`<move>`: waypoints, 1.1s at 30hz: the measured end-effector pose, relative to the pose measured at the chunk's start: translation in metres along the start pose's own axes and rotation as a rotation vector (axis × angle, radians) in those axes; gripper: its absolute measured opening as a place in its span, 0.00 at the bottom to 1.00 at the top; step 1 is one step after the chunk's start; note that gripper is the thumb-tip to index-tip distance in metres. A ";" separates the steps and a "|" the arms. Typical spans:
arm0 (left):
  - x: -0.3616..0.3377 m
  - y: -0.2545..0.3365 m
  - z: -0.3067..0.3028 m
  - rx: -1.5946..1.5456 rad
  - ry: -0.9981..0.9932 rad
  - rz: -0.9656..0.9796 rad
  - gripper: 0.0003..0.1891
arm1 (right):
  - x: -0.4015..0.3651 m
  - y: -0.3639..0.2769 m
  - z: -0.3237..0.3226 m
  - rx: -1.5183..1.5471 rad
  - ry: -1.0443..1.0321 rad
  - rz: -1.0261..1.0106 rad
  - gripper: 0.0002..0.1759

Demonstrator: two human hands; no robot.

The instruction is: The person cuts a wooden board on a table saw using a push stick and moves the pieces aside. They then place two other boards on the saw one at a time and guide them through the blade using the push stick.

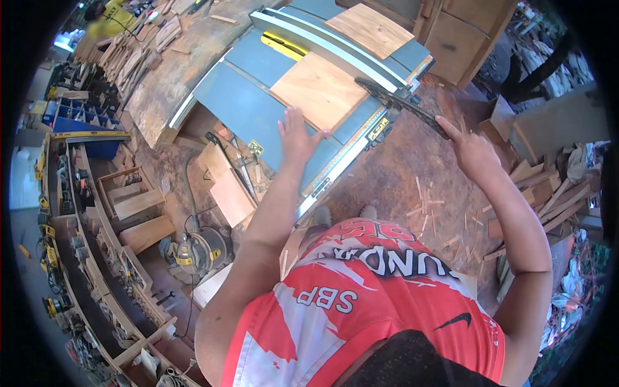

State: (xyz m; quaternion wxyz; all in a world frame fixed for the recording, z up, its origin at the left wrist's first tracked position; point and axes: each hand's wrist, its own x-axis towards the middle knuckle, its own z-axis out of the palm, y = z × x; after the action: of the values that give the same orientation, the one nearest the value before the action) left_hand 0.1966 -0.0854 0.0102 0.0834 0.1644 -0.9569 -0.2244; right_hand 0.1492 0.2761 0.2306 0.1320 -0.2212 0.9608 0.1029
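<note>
A square wooden board [320,91] lies on the grey-blue top of a table saw [238,106], beside the long metal fence [335,35]. My left hand [296,138] rests on the saw top with its fingers spread, fingertips and thumb right at the board's near edge. In my right hand [476,155] is a black push stick [409,106], its far end at the board's right corner. The yellow blade insert [284,45] shows just past the board, partly covered by it. Across the fence lies a second wooden board [369,30].
A shop vacuum [196,251] stands on the floor to the left, near shelves of power tools [84,238]. Wood offcuts [548,193] are heaped at right, and thin strips litter the floor. A person in yellow [111,19] is at far left.
</note>
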 end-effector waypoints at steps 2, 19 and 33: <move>0.002 -0.002 -0.001 -0.001 0.007 -0.001 0.58 | 0.003 -0.002 -0.002 -0.020 0.003 0.010 0.36; 0.025 -0.021 -0.010 -0.012 0.019 0.011 0.56 | 0.030 -0.022 -0.009 -0.045 0.078 -0.028 0.35; 0.049 -0.042 -0.020 -0.015 0.014 -0.006 0.57 | 0.056 -0.040 -0.014 -0.027 0.109 -0.058 0.36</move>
State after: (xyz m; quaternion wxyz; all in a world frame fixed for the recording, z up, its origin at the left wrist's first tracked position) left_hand 0.1676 -0.1457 0.0132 0.0907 0.1683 -0.9541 -0.2304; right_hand 0.1157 0.2153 0.2215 0.0794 -0.2559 0.9582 0.0999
